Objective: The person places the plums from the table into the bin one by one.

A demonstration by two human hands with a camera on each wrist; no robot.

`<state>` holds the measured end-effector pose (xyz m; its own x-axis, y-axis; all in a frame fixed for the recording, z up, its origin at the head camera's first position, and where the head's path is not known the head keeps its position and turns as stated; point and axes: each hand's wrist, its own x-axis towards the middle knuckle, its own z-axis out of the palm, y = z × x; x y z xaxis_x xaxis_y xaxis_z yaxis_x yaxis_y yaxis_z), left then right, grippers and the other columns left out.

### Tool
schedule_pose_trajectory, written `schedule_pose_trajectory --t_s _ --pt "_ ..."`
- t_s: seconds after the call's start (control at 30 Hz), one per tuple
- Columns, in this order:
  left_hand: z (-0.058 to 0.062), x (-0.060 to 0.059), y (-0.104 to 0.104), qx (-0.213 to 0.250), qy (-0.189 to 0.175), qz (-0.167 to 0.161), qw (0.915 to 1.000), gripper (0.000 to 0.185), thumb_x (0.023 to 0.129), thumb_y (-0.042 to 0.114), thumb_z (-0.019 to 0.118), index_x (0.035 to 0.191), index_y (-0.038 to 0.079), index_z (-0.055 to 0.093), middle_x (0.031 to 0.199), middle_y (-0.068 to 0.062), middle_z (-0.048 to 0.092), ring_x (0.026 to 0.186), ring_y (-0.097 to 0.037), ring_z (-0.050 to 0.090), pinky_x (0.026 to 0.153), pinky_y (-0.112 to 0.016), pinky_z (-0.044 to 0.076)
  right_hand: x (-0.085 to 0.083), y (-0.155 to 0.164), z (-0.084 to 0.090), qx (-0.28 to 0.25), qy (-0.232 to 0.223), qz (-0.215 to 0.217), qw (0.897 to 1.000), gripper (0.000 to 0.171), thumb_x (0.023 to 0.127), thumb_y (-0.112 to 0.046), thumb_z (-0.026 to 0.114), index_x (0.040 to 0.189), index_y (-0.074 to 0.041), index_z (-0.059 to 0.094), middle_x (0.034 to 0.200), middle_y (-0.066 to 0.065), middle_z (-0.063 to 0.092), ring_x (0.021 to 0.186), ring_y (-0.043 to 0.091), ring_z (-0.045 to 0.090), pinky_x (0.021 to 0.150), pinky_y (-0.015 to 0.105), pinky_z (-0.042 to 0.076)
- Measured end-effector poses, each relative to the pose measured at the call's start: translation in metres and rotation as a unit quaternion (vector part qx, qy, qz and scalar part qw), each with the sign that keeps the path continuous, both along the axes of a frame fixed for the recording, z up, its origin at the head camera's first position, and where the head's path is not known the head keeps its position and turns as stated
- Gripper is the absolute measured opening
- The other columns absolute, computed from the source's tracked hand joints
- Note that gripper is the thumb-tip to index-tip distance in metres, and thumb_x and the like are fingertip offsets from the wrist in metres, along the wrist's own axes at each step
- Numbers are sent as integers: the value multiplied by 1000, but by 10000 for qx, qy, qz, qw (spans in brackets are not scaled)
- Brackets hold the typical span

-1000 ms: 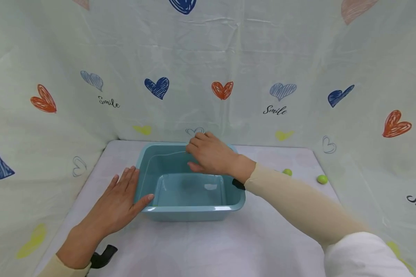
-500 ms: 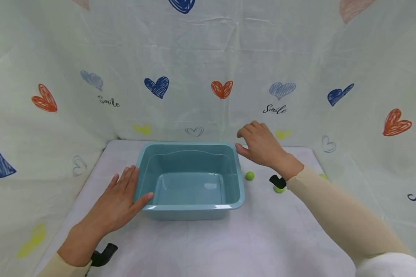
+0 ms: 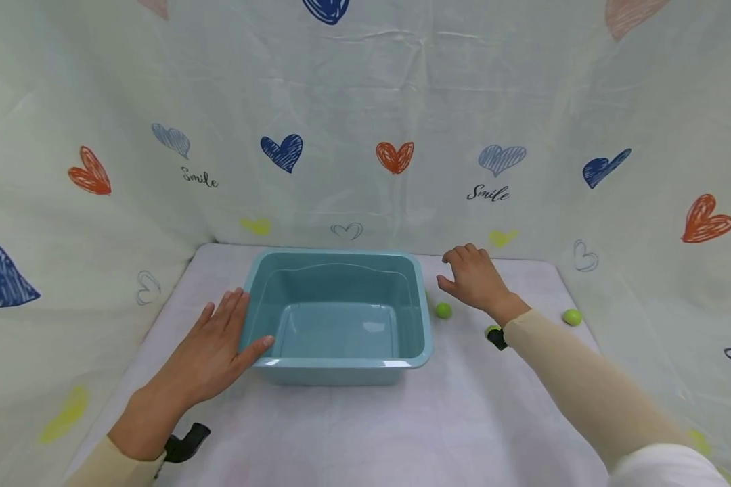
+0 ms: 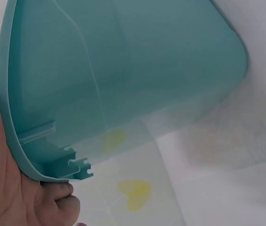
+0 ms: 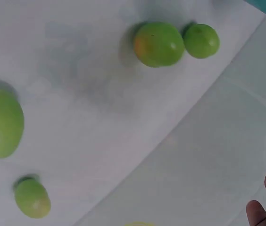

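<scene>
1. A teal tub (image 3: 339, 318) sits in the middle of the table (image 3: 402, 426), open side up, with nothing showing inside it.
2. The left hand (image 3: 216, 352) lies flat on the table against the tub's left wall, fingers straight and together, pointing to the far side. Its thumb reaches across to the tub's near-left corner, just under the rim.
3. The left wrist view shows that rim (image 4: 10, 122) right against the palm (image 4: 5, 188), so the hand touches the tub without curling round it.
4. The right hand (image 3: 476, 279) is over the table to the right of the tub, near its far-right corner and apart from it. Its fingers are loosely bent, spread a little, and it holds nothing.
5. A small green fruit (image 3: 443, 310) lies on the table just near of that hand's thumb, between the hand and the tub's right wall. It is not touching either.
6. A second fruit (image 3: 492, 331) peeks out beside the right wrist, partly hidden by the black strap there.
7. A third fruit (image 3: 572, 316) lies further right, near the table's edge.
8. The right wrist view shows four green fruits on the white cloth, two of them (image 5: 159, 44) touching. Only fingertips (image 5: 265, 207) show at its lower right corner.
9. A heart-print sheet (image 3: 365, 122) hangs behind and to both sides.
</scene>
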<state>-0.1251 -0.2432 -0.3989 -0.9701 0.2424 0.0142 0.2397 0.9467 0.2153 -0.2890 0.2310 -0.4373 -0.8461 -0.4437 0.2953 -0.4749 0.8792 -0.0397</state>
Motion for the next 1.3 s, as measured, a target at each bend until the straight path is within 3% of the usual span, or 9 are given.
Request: schedule_pose_trajectory --t_s 0.33,0.57,1.03,1.3 --pt "0 0 2 -111 15 16 9999 101 104 67 48 162 -12 22 169 -33 24 158 -51 23 126 -70 21 -4 -15 -46 604 -179 337 9974 48 93 -39 82 122 -5 66 119 12 68 114 32 58 102 53 50" --pt "-1 0 3 -81 12 54 10000 101 104 66 49 162 -12 21 170 -33 23 158 -51 23 126 -70 20 -11 -24 -65 998 -258 349 9941 38 92 -31 83 113 -5 65 109 11 65 106 31 56 97 52 50" --pt "-2 1 3 -74 44 21 10000 100 105 66 49 161 -13 23 169 -33 24 157 -51 24 126 -69 21 -12 -32 -79 1285 -625 52 9897 21 104 -21 64 115 -4 63 108 10 65 108 31 56 101 52 49" --pt "-1 1 4 -108 63 30 9999 100 104 66 49 161 -13 25 169 -33 25 157 -51 24 126 -70 21 -16 -18 -59 999 -314 -128 9944 36 94 -34 77 102 -5 58 93 8 56 98 30 51 96 51 46"
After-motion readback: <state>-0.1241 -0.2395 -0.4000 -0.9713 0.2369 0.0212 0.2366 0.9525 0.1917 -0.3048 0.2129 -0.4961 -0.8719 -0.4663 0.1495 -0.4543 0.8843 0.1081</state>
